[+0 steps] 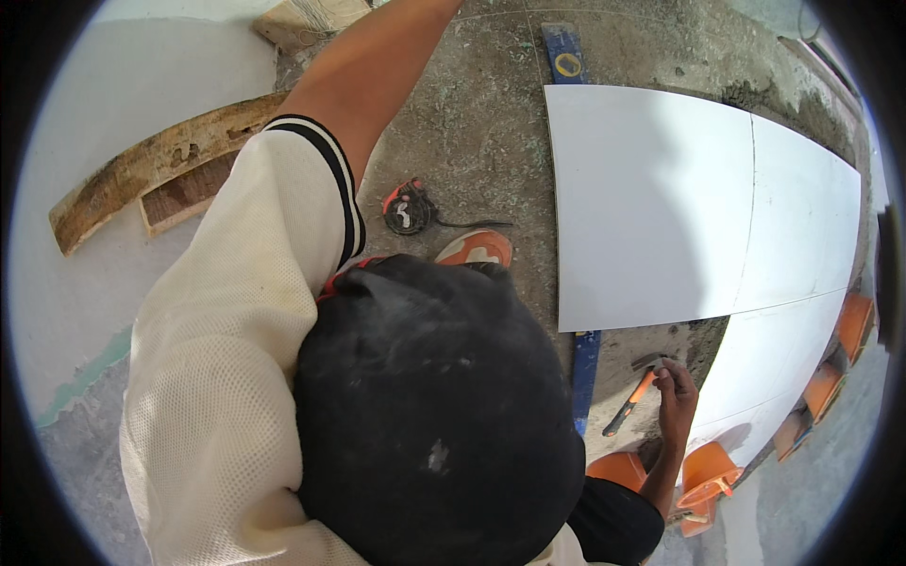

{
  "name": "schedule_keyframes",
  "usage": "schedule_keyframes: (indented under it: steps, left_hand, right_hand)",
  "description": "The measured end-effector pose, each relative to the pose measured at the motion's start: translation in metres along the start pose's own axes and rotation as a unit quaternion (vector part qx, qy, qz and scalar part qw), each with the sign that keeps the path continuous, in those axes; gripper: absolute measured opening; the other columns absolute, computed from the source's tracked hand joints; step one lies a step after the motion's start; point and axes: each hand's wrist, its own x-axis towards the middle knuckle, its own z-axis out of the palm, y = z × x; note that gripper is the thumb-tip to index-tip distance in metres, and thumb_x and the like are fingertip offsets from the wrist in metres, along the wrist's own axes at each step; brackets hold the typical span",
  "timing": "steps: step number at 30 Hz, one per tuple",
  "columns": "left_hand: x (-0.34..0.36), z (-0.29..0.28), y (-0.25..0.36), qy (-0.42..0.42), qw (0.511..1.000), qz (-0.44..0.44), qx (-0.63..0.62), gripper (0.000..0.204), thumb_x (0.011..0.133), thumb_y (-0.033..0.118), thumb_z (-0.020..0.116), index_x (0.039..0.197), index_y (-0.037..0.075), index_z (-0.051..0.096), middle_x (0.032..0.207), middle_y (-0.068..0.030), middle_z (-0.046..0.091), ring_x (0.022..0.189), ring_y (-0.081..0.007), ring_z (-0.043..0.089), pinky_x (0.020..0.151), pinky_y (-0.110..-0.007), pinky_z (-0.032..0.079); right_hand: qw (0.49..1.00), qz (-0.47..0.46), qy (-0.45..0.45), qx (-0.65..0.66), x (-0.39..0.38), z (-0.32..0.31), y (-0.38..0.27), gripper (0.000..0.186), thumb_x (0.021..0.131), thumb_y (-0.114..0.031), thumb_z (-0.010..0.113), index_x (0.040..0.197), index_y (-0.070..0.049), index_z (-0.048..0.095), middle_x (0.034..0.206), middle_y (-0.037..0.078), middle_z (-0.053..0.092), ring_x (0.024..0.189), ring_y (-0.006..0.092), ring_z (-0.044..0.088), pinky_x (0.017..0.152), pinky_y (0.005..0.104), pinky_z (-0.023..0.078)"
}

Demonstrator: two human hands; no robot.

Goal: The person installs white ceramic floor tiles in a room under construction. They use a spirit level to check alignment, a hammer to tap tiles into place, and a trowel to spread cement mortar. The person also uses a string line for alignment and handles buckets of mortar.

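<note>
gripping slim hammer (pixel 630 403), right hand (pixel 677 389); left hand unseen, can't tell; smooth white tiles (pixel 651 208).

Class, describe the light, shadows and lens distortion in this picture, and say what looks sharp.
Head view: bright light on the white panels, a soft-edged shadow across one; head view: fisheye bowing in the plank and panel edges, black corners; head view: tape measure and hammer fairly sharp, no obvious motion blur.

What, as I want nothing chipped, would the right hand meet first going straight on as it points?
With the hammer held, the right hand would likely first meet the near edge of the large white panel, past a strip of grey floor; depth is unclear, so it might pass above.
</note>
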Motion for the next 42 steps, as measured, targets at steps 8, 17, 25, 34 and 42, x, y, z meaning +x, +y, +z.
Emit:
schedule_keyframes:
  steps: [8,17,25,34,42]
  left_hand:
    - [-0.015,-0.01,0.022,-0.008,0.993,-0.062,-0.102,0.043,0.089,0.038,0.074,0.08,-0.005,0.075,0.078,-0.0219,0.073,0.072,-0.0329,0.073,0.067,-0.043,0.059]
    - [-0.01,-0.008,0.016,-0.033,0.97,-0.111,-0.216,0.035,0.088,0.028,0.074,0.082,-0.006,0.075,0.08,-0.0203,0.075,0.07,-0.0314,0.073,0.062,-0.044,0.057]
    - [-0.003,-0.017,0.013,-0.045,0.999,-0.031,0.0,0.034,0.087,0.03,0.074,0.083,-0.003,0.078,0.082,-0.0202,0.076,0.073,-0.0303,0.076,0.067,-0.041,0.06]
    - [-0.012,-0.021,0.019,-0.07,0.987,-0.075,-0.125,0.025,0.09,0.022,0.069,0.082,0.0,0.078,0.081,-0.0161,0.076,0.066,-0.0253,0.073,0.059,-0.039,0.058]
    - [0.002,-0.014,-0.022,-0.113,0.961,-0.012,-0.251,0.019,0.09,0.014,0.064,0.085,0.001,0.077,0.075,-0.0084,0.073,0.052,-0.0177,0.059,0.043,-0.04,0.042]
  right_hand:
    - [0.999,-0.018,0.001,-0.043,-0.003,-0.005,-0.003,0.025,0.101,-0.014,0.063,0.117,0.004,0.07,0.097,0.011,0.072,0.089,0.017,0.069,0.082,0.0314,0.056]
    - [0.999,-0.014,-0.006,-0.032,-0.003,-0.006,0.004,0.032,0.102,-0.022,0.066,0.121,0.003,0.068,0.099,0.008,0.071,0.088,0.0154,0.067,0.082,0.0301,0.055]
    - [1.0,0.0,0.009,-0.019,-0.002,-0.003,0.002,0.027,0.1,-0.016,0.064,0.117,0.004,0.07,0.099,0.011,0.073,0.088,0.0182,0.069,0.083,0.0322,0.054]
    - [0.999,-0.014,0.004,-0.044,-0.002,-0.005,0.005,0.027,0.101,-0.016,0.064,0.119,0.003,0.069,0.102,0.012,0.073,0.09,0.0182,0.069,0.083,0.0322,0.054]
    - [0.997,-0.029,0.004,-0.065,0.004,0.002,0.002,0.029,0.102,-0.02,0.064,0.121,0.001,0.07,0.102,0.012,0.073,0.092,0.0177,0.07,0.086,0.031,0.053]
